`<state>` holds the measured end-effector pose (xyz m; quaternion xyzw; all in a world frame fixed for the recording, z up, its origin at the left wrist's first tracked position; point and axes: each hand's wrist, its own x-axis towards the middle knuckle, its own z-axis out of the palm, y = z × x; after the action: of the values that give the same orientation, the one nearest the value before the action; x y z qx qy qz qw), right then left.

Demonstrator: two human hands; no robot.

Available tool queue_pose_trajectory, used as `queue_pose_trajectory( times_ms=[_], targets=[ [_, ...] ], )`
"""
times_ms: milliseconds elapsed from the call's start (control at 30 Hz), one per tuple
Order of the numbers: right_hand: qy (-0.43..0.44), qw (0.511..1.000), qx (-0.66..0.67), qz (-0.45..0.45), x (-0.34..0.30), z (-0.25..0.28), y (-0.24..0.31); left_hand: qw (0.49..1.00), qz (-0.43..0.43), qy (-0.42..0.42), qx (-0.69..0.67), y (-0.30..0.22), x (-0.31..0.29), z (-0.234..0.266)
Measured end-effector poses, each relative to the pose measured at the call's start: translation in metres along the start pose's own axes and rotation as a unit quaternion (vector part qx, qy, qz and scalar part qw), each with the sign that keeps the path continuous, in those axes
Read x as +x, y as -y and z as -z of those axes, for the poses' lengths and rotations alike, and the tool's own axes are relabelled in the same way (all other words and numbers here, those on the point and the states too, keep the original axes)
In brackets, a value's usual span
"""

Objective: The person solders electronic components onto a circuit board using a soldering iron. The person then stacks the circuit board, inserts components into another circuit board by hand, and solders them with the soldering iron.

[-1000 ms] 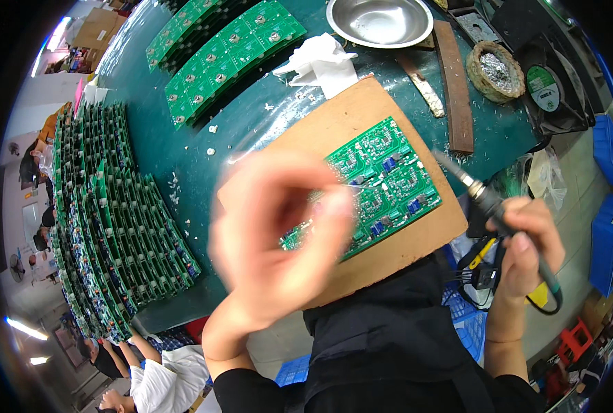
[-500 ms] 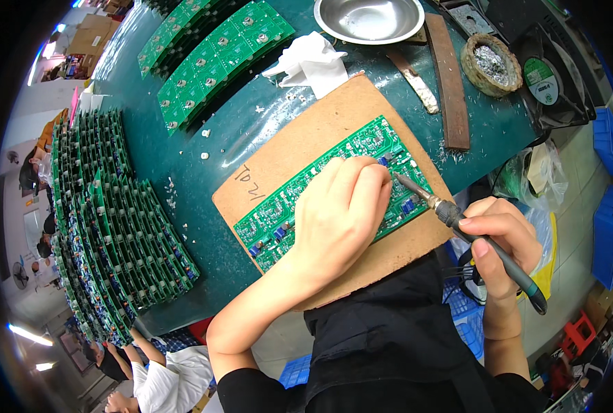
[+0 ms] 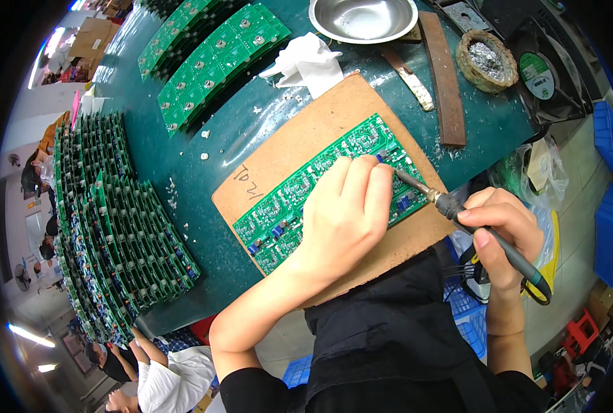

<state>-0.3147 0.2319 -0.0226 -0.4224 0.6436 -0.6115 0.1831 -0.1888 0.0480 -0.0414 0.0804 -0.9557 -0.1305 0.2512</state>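
A green circuit board (image 3: 296, 189) with small parts and blue components lies slantwise on a brown cardboard sheet (image 3: 279, 162). Over the board's middle rests my left hand (image 3: 348, 210), its fingers bent down and pressed together. Its fingertips and thumb are hidden, so whatever they pinch does not show. My right hand (image 3: 504, 230) grips a soldering iron (image 3: 502, 249) like a pen, from the right. The iron's tip reaches the board's right part, close beside my left fingertips; I cannot tell exactly what it touches.
Stacked boards (image 3: 124, 241) stand at left, with more green panels (image 3: 217, 65) at the far left. Beyond the cardboard are a white tissue (image 3: 306, 65), a metal bowl (image 3: 365, 19), a brown strip (image 3: 443, 82), a tip-cleaning pot (image 3: 487, 62) and a fan (image 3: 547, 76). Another person (image 3: 176, 375) sits lower left.
My left hand's knuckles have flattened a little and its fingers reach out more over the board. The soldering iron has shifted only slightly and stays at the same part of the board.
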Motion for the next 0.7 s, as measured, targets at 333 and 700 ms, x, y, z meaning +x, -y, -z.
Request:
queue_pose_trajectory(
  times_ms=[333,700],
  targets=[
    [-0.18,0.917,-0.35,0.071,0.02,0.036,-0.022,0.999,0.03,-0.012,-0.04,-0.003,-0.005,0.003],
    [-0.056,0.991,-0.116,0.025,-0.037,-0.032,0.028,0.956,0.236,-0.059,-0.164,0.017,-0.076,0.102]
  ],
)
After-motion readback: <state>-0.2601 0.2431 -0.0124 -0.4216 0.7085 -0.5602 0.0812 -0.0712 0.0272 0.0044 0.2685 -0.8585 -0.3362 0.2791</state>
